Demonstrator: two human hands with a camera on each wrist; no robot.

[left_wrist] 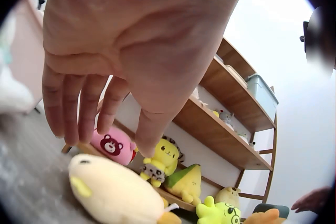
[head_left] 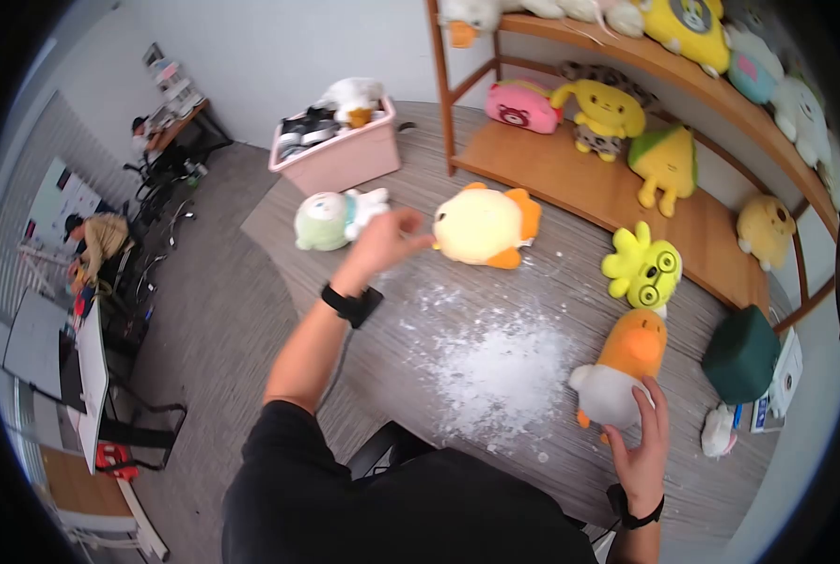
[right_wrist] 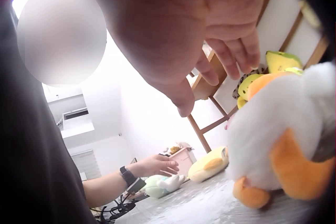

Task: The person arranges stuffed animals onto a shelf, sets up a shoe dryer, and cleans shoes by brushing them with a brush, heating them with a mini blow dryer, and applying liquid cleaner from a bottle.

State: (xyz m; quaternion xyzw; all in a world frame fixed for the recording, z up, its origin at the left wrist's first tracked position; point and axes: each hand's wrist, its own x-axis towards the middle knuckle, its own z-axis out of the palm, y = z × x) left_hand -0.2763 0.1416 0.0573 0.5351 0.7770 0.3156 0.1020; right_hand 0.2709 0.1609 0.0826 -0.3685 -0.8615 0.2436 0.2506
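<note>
My left hand (head_left: 387,246) hovers between a pale yellow plush toy (head_left: 476,226) with orange feet and a green and white plush (head_left: 326,221). In the left wrist view its fingers (left_wrist: 90,106) hang extended above the yellow plush, with nothing held. My right hand (head_left: 643,456) is beside an orange and white duck plush (head_left: 629,352), fingertips at the duck's lower body in the head view. The right wrist view shows that hand's fingers (right_wrist: 239,56) loosely spread, not curled round the duck. White powder (head_left: 504,371) is scattered over the grey table (head_left: 373,376) between the hands.
A lime plush with glasses (head_left: 650,268) lies behind the duck. Several plush toys sit on the wooden shelf (head_left: 533,169) at the back. A pink bin (head_left: 345,162) stands at the back left; a dark green block-shaped object (head_left: 741,355) is at the right.
</note>
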